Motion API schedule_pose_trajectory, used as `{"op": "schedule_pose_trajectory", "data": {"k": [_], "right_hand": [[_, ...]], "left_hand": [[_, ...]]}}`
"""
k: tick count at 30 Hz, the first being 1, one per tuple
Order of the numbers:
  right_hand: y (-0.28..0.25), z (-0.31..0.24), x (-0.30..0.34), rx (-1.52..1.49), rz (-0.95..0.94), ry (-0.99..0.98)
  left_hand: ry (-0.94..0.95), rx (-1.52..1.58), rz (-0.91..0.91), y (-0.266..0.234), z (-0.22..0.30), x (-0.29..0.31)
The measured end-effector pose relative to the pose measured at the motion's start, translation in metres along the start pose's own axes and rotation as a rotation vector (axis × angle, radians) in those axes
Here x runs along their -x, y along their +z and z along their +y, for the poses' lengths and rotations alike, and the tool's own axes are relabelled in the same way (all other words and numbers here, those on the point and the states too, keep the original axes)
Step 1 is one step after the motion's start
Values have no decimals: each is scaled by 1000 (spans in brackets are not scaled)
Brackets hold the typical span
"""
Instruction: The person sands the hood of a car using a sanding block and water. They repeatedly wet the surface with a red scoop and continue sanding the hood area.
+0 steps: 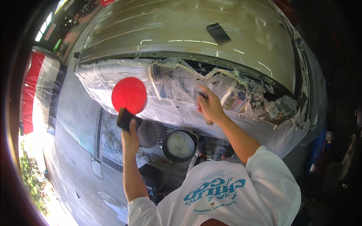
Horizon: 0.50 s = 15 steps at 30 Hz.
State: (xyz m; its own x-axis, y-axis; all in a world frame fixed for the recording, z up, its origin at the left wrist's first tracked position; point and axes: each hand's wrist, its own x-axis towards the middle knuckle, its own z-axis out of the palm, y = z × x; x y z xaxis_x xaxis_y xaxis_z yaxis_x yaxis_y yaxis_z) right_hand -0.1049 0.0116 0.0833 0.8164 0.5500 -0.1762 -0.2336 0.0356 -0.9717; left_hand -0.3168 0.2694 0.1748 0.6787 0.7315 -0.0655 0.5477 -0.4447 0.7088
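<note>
Concrete floor [81, 113] extends beside papered edge [177, 81]; left grip [131, 140] pinches black block [126, 119], right grip [212, 108] dark piece [201, 96].

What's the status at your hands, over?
Left hand: holding dark pad; red bowl just beyond it, hold unclear.
Right hand: closed on small dark object, mostly hidden.
On the shiny panel: dark block lying there.

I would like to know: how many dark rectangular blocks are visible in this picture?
2: one dark block lies on the shiny panel, the other is in the left hand. The right hand grips a mostly covered object, so a third may be hidden there.
</note>
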Motion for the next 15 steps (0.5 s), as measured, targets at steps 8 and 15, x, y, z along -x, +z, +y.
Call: {"op": "schedule_pose_trajectory", "data": {"k": [8,15], "right_hand": [[15,-79,-87,21,141,64],[-3,-65,-121,-107,289,114]], "left_hand": [[292,-522,-278,28,174,-48],[492,-719,-275,74,214,-57]]}}
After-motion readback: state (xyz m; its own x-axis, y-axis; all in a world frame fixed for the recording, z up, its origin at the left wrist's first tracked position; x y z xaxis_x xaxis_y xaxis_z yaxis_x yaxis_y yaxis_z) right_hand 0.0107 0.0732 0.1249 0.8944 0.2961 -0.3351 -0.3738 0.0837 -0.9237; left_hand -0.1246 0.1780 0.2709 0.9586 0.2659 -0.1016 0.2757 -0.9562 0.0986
